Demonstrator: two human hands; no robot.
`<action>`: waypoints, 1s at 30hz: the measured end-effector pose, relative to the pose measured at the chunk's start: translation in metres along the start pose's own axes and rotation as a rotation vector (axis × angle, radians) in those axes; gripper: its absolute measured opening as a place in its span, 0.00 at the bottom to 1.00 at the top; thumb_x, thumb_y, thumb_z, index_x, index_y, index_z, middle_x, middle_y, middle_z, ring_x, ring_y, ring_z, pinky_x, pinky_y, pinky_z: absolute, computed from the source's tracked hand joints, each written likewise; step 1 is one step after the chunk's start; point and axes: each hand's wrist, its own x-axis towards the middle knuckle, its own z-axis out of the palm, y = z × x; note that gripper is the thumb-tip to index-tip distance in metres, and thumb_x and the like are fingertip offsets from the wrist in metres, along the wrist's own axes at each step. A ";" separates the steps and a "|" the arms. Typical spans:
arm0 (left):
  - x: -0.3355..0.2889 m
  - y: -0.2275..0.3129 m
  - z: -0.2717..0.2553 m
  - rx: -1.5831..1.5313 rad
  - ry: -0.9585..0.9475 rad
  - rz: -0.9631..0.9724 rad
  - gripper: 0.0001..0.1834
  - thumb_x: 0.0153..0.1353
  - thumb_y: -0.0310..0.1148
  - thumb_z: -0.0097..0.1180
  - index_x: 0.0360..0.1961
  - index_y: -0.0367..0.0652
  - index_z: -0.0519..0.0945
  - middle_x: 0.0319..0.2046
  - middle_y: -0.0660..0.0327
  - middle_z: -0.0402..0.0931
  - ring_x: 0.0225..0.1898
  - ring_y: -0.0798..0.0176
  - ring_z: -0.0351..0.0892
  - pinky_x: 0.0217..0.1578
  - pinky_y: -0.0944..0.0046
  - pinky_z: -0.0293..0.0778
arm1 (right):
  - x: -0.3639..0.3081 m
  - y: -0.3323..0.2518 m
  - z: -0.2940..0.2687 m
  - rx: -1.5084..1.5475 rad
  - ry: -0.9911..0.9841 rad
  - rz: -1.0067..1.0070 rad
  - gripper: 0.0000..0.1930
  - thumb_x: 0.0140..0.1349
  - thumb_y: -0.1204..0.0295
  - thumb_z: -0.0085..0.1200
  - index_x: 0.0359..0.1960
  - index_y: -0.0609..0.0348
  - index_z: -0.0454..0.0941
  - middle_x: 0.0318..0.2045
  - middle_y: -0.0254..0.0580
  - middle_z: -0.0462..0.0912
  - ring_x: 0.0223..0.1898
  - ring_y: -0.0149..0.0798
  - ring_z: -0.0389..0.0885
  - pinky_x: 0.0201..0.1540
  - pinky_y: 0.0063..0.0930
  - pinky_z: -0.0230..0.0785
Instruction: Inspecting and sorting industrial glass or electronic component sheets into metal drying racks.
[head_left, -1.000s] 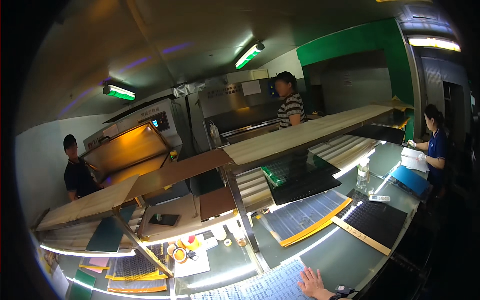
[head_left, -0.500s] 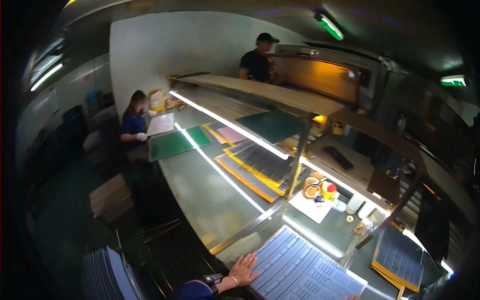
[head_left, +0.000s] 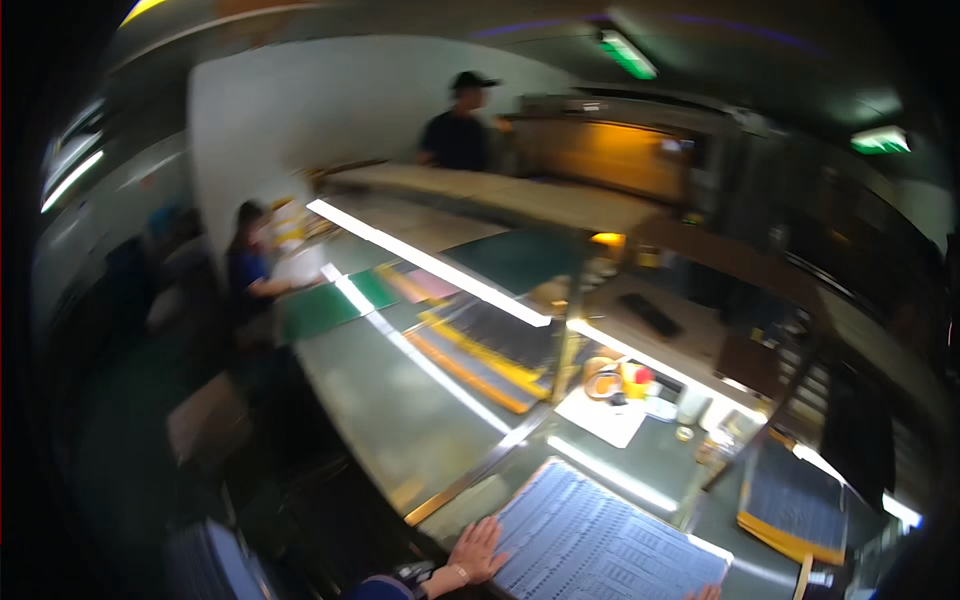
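Observation:
A pale blue panel (head_left: pixel 610 545), printed with dense rows of small dark marks, lies on the bench at the lower middle. My left hand (head_left: pixel 478 550) rests on its left edge, fingers stretched out and together, with a band at the wrist. At the panel's lower right edge only the fingertips of my right hand (head_left: pixel 708 592) show, laid on the panel. The rest of that hand is outside the picture.
Beyond the panel stand tape rolls (head_left: pixel 603 383) and bottles (head_left: pixel 715 412) on a white sheet (head_left: pixel 600 418). Dark yellow-edged panels (head_left: pixel 795 500) lie at right. A lit rail (head_left: pixel 430 262) hangs over the bench; a green board (head_left: pixel 330 308) lies farther left. Two people work beyond.
The whole view has shifted and blurred slightly. The standing person at the back has moved left and turned. My hands stay at the panel's edges.

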 end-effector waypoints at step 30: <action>-0.022 -0.009 0.006 0.025 -0.298 -0.165 0.35 0.57 0.48 0.38 0.60 0.33 0.56 0.63 0.46 0.47 0.65 0.47 0.42 0.63 0.51 0.37 | 0.151 -0.051 -0.244 0.619 0.896 -0.351 0.29 0.58 0.72 0.47 0.60 0.68 0.51 0.49 0.57 0.68 0.52 0.50 0.67 0.54 0.38 0.59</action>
